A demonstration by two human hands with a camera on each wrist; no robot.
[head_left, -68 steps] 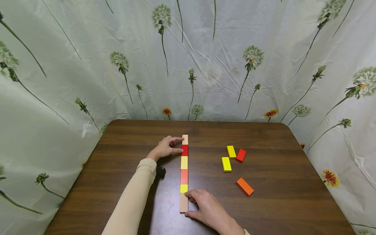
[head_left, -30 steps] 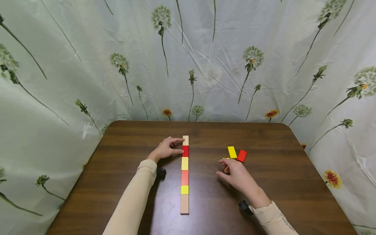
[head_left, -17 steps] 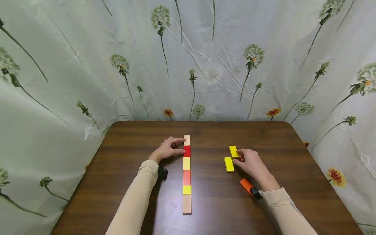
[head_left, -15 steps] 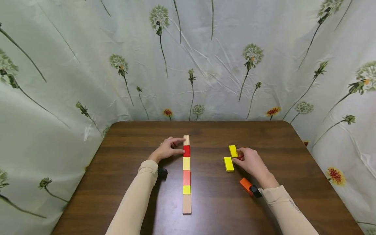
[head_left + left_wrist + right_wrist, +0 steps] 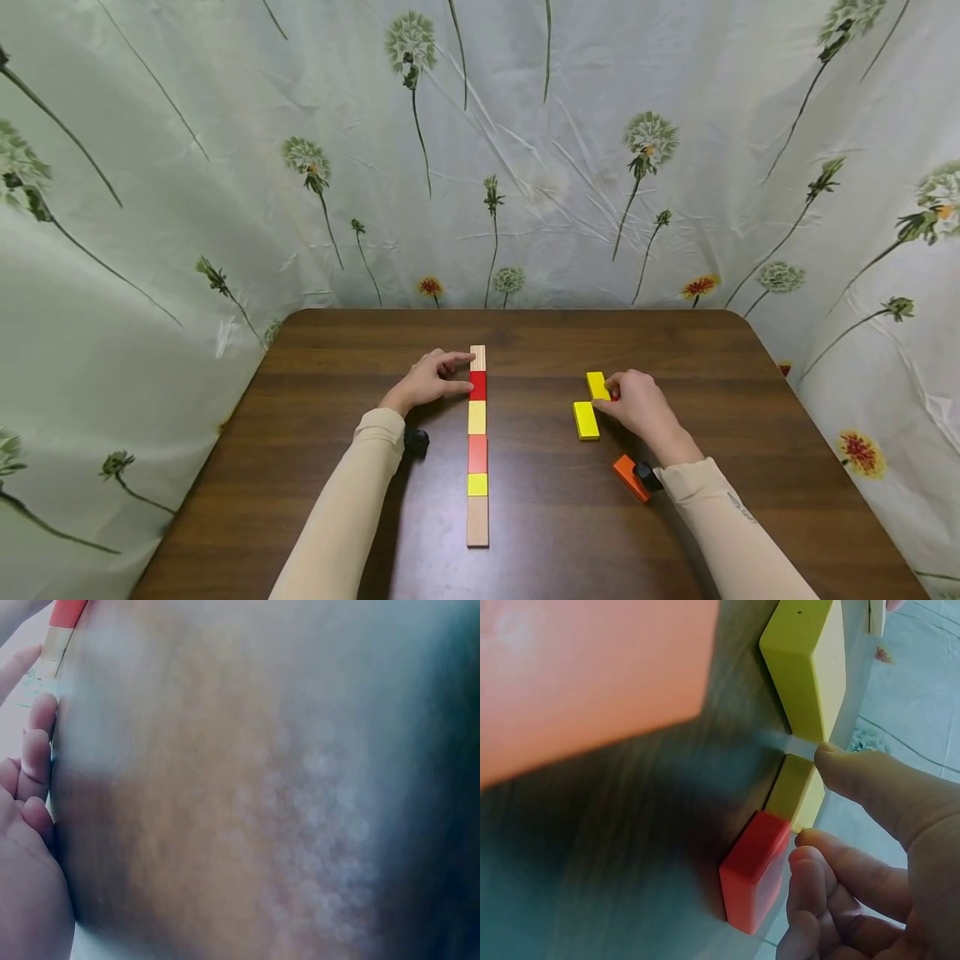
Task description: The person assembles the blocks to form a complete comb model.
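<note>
Left hand (image 5: 429, 381), spread, touched a block row (image 5: 477, 418); right hand (image 5: 641, 408) (unclosed) was beside yellow blocks (image 5: 586, 422) and a red block (image 5: 754, 870).

A row of blocks (image 5: 477, 446) runs down the middle of the table (image 5: 540, 517), the left hand (image 5: 429, 382) at the left of its upper end. Right of centre lie three close-set blocks (image 5: 586, 421), the right hand (image 5: 641, 408) at their right; below it, a lone block (image 5: 627, 475). Behind hangs a curtain (image 5: 525, 108).
</note>
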